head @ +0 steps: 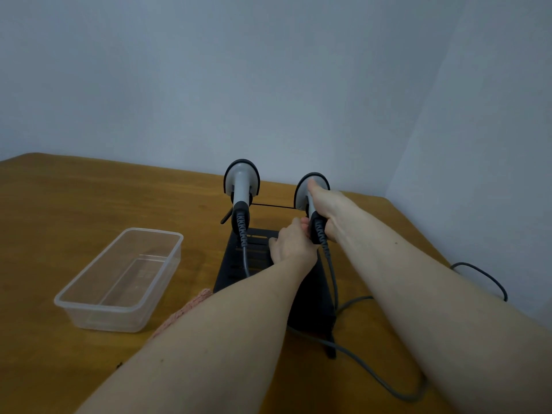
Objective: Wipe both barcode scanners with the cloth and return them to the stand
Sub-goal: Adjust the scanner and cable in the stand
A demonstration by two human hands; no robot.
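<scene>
Two grey barcode scanners with black rims sit on a black stand point(239, 273) near the table's back edge. The left scanner point(241, 183) hangs untouched, its grey cable running down over the stand. My right hand point(327, 209) grips the handle of the right scanner point(303, 192), thumb along its top. My left hand point(294, 242) reaches in beside that handle, its fingertips touching the handle's lower black end. A pink knitted cloth point(191, 306) lies on the table in front of the stand, mostly hidden under my left forearm.
A clear plastic tub point(119, 282) stands on the wooden table point(89, 198) at the left. Grey cables point(373, 375) trail from the stand toward me, and a black cable point(490, 279) loops at the right edge. Walls close off the back and right.
</scene>
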